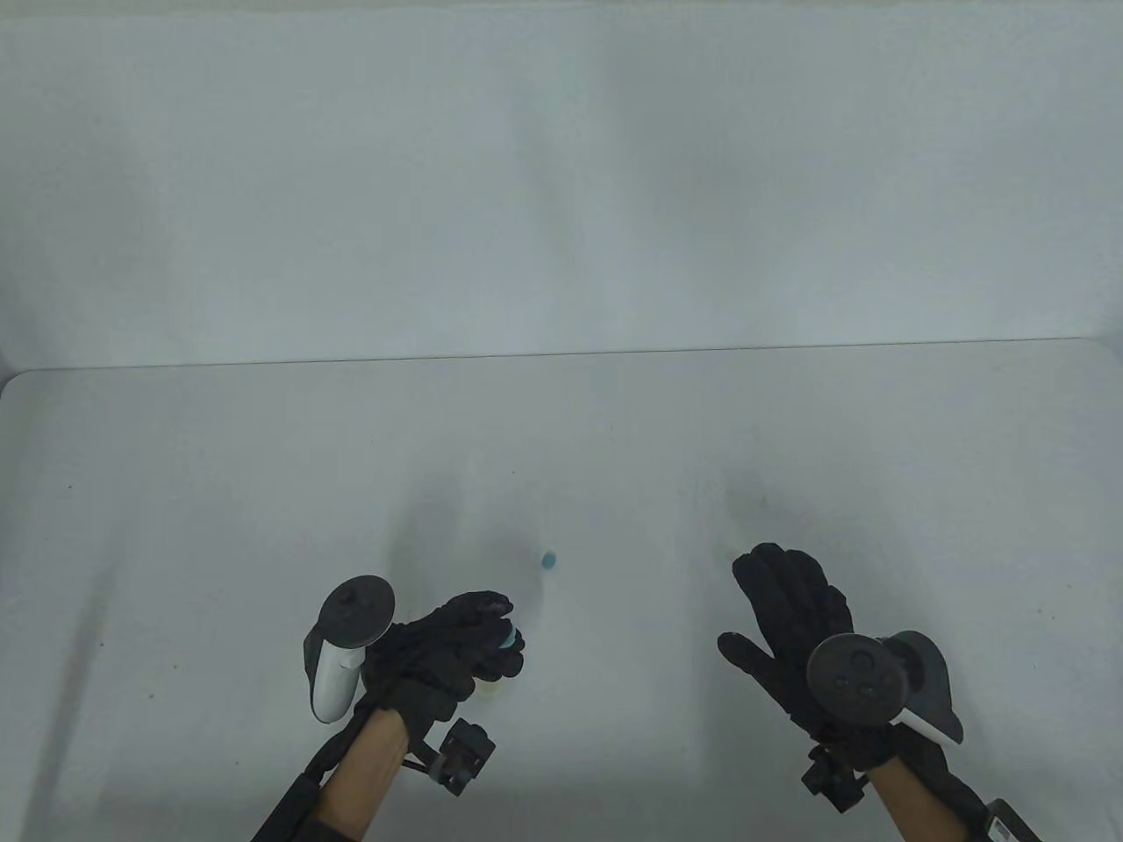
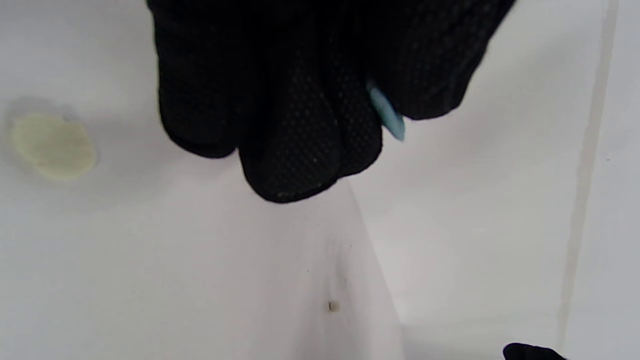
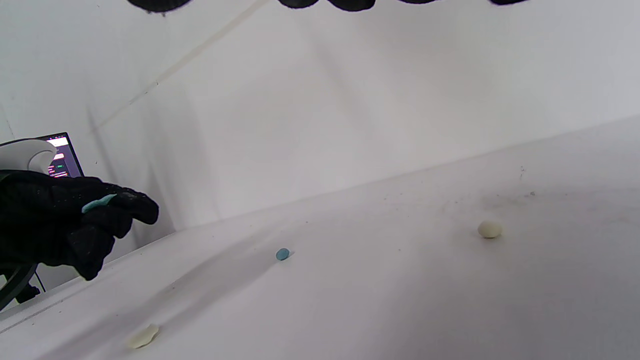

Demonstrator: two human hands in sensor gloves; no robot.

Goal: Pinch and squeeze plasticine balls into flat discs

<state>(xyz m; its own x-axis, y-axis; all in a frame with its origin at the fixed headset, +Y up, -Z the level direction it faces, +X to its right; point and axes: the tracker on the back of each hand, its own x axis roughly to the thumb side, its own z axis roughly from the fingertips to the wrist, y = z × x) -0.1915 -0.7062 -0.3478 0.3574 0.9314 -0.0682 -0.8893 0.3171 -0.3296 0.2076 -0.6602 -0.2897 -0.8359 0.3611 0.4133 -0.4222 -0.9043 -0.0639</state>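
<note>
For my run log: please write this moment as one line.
left hand: pinches blue piece | right hand: open, holds nothing | table: blue ball

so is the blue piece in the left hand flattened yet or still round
Flattened: the blue piece shows as a thin edge pinched between the left hand fingers.

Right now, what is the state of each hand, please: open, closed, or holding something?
Left hand: closed, pinching a flattened blue plasticine piece between the fingertips.
Right hand: open, fingers spread, holding nothing.
</note>
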